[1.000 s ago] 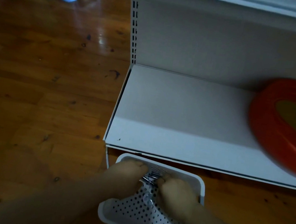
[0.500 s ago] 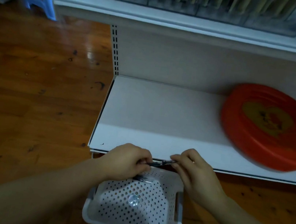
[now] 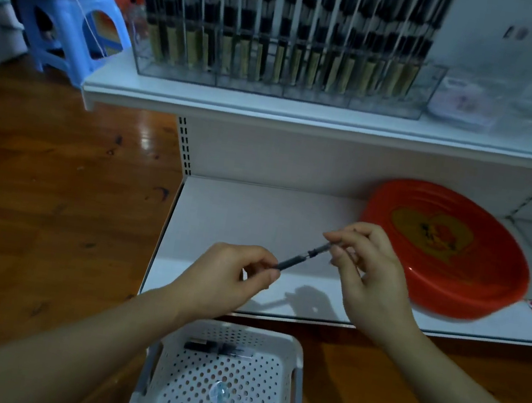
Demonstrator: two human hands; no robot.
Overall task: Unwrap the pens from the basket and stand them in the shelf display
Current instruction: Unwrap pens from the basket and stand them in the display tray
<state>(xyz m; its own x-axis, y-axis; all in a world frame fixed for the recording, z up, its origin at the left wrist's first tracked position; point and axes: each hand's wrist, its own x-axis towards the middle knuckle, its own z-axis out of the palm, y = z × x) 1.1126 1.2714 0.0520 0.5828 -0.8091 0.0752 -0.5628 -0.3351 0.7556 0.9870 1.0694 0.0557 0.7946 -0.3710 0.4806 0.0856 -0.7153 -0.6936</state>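
Observation:
I hold a dark pen (image 3: 301,257) in the air above the lower shelf (image 3: 238,218), slanting up to the right. My left hand (image 3: 229,275) pinches its lower end. My right hand (image 3: 368,271) pinches its upper end with thumb and fingertips. Below, a white perforated basket (image 3: 295,378) stands on the wooden floor; one wrapped pen (image 3: 218,348) lies at its far side and a small clear scrap (image 3: 217,394) sits in its middle. On the upper shelf a clear display case (image 3: 278,65) holds several rows of upright pens.
A red oval tray (image 3: 475,267) leans on the lower shelf, right of my hands. A blue plastic stool (image 3: 72,34) stands on the floor at the upper left, with a person in white above it. Clear packets (image 3: 469,100) lie right of the display.
Both hands have risen out of the basket with one pen and moved apart along it. The view has tilted up, so the pen display on the upper shelf now shows.

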